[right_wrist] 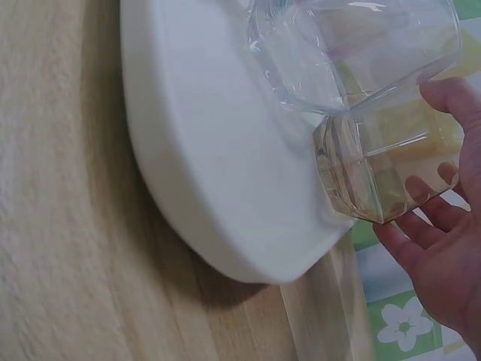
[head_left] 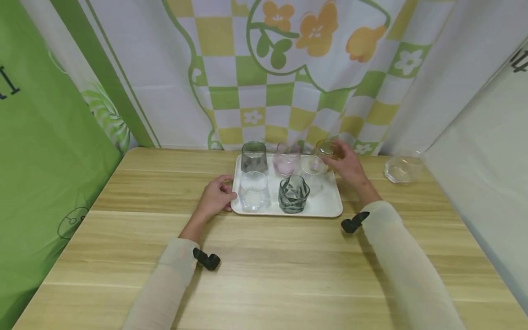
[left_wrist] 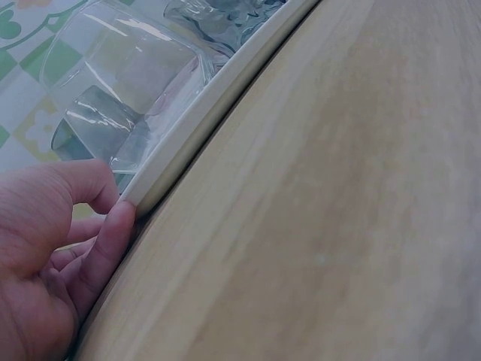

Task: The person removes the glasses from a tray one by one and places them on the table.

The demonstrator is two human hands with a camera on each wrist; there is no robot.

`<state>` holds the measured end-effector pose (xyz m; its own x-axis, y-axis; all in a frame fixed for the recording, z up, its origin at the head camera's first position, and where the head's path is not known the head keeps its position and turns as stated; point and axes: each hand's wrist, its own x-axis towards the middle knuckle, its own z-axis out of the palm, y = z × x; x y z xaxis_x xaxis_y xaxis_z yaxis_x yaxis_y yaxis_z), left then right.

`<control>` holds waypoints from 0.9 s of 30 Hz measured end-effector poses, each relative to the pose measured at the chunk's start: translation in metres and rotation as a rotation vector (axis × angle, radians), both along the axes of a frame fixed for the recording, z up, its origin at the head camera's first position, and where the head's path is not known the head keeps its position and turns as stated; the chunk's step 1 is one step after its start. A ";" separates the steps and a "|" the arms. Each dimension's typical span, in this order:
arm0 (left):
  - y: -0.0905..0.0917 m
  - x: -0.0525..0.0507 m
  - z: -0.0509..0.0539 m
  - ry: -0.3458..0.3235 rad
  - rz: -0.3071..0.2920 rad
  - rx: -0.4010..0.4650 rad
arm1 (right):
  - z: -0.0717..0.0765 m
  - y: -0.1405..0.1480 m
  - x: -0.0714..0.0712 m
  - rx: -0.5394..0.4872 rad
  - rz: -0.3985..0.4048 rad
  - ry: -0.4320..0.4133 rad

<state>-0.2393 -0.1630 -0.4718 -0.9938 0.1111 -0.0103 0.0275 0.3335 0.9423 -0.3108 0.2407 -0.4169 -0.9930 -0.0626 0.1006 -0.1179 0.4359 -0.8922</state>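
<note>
A white tray [head_left: 323,204] lies on the table with several drinking glasses on it. At its left edge, my left hand [head_left: 215,197] pinches the rim; the left wrist view shows thumb and finger on the rim [left_wrist: 176,154]. My right hand [head_left: 349,167] holds an amber glass [right_wrist: 394,154] at the tray's back right corner, fingers and thumb around its sides. A clear glass [head_left: 313,172] stands right beside it. Farther left are a pink glass [head_left: 287,162] and a smoky grey glass [head_left: 254,159]. In front stand another clear glass [head_left: 254,195] and a dark rippled glass [head_left: 294,197].
A separate clear glass [head_left: 402,169] sits on the wooden table [head_left: 264,270], at the back right beyond the tray. Behind the table's far edge hangs a checked, flowered curtain [head_left: 280,96]. A green cloth [head_left: 49,151] borders the left side and a pale one the right.
</note>
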 end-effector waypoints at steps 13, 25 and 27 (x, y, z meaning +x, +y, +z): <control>0.001 0.000 0.000 -0.009 0.002 0.000 | 0.004 -0.002 -0.001 0.006 -0.047 -0.011; 0.001 0.002 0.002 -0.010 -0.002 -0.005 | 0.018 0.006 0.005 0.104 -0.139 0.045; 0.001 0.002 0.003 -0.010 -0.001 -0.008 | 0.022 0.008 0.006 0.108 -0.155 0.051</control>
<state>-0.2373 -0.1621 -0.4692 -0.9935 0.1116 -0.0212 0.0183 0.3414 0.9397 -0.3043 0.2490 -0.3953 -0.9853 0.0773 0.1524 -0.0862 0.5451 -0.8339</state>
